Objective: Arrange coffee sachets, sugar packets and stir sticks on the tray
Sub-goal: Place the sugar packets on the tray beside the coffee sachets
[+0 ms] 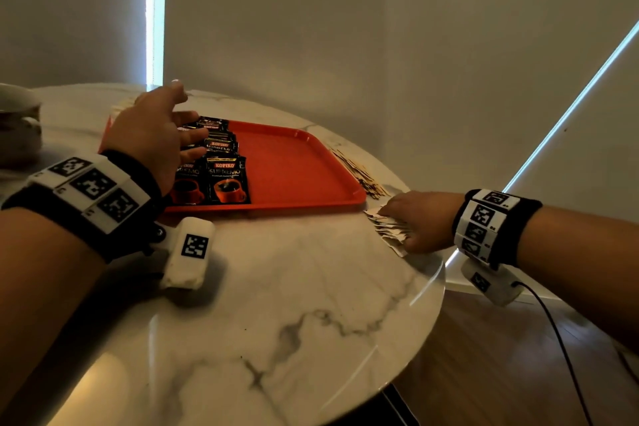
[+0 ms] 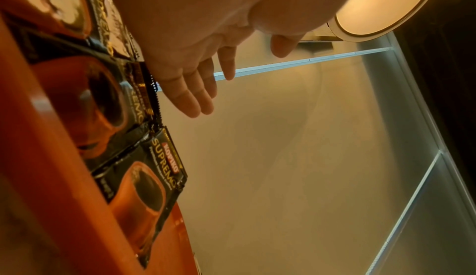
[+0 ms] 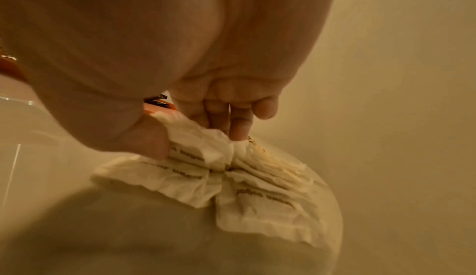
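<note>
An orange tray (image 1: 294,162) lies on the marble table. Several black coffee sachets (image 1: 226,180) lie overlapping in rows on its left half. My left hand (image 1: 190,114) hovers over them with fingers spread and straight, holding nothing; in the left wrist view the left hand (image 2: 206,88) is just above the sachets (image 2: 154,177). Off the tray's front right corner is a fanned pile of white sugar packets (image 1: 389,232). My right hand (image 1: 394,226) rests on it. In the right wrist view its thumb and fingers (image 3: 237,128) pinch the top sugar packets (image 3: 257,198). Wooden stir sticks (image 1: 359,173) lie along the tray's right side.
A pale cup (image 1: 17,121) stands at the table's far left. The round table (image 1: 276,287) ends close to the right of the sugar pile, with wood floor (image 1: 501,356) below. A cable (image 1: 560,339) hangs from my right wrist camera.
</note>
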`<control>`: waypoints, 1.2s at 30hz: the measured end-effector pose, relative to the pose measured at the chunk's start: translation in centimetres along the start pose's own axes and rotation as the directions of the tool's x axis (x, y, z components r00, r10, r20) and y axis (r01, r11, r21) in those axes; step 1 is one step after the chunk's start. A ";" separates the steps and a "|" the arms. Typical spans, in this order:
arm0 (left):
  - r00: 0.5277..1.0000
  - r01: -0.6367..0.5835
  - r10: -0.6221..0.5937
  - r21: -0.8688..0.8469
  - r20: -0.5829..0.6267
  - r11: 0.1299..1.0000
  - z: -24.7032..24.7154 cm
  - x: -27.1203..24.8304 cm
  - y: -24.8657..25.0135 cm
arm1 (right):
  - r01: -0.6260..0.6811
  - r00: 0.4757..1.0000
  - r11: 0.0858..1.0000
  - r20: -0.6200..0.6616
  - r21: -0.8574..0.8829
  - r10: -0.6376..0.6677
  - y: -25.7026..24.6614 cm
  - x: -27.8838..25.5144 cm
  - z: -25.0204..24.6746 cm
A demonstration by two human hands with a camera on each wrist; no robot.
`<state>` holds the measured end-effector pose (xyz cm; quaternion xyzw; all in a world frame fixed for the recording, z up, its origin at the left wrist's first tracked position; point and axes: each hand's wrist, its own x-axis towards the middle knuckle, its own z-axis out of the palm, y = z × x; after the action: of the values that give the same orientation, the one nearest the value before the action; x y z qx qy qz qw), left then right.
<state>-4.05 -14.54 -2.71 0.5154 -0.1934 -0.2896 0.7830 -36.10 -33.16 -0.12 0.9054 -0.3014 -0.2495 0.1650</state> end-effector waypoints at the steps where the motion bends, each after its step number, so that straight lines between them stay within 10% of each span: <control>1: 1.000 0.007 -0.007 0.003 0.003 1.000 0.0 -0.1 0.0 | 0.000 1.000 1.000 0.014 0.003 0.000 0.1 0.0 0.1; 36: 0.999 0.040 -0.041 0.040 0.029 0.998 0.2 -0.8 0.4 | -0.025 0.999 0.997 -0.042 -0.071 0.022 -1.0 1.8 -0.2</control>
<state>-4.66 -14.02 -2.30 0.5303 -0.2004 -0.3093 0.7635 -34.26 -33.50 -1.06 0.9003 -0.2992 -0.2393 0.2065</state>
